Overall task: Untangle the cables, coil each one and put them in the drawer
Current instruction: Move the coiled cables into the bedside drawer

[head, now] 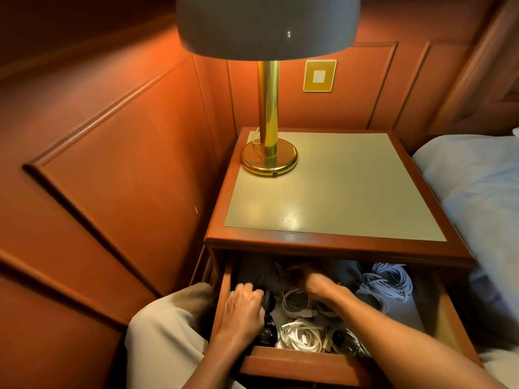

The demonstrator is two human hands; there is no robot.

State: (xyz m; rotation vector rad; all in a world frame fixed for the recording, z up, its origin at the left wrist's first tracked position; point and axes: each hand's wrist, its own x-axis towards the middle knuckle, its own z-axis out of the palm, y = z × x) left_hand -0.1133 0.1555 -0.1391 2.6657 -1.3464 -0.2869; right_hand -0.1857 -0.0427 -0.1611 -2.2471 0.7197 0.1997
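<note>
The wooden drawer [292, 360] of the nightstand stands pulled open below me. Inside lie white coiled cables [302, 336], another white coil [295, 303], a pale blue-white bundle [393, 279] at the right and a black cable [266, 329] at the left. My left hand [243, 307] sits at the drawer's left side, fingers curled over the black cable. My right hand [307, 279] reaches deep into the shadowed back of the drawer; its fingers are blurred and dark, so what they hold is unclear.
The nightstand top [337, 186] carries a brass lamp [268, 158] at its back left corner, its shade overhead. Red-brown wall panelling runs along the left and back. A bed with pale blue sheets [477, 192] borders the right. My knee [168, 318] is left of the drawer.
</note>
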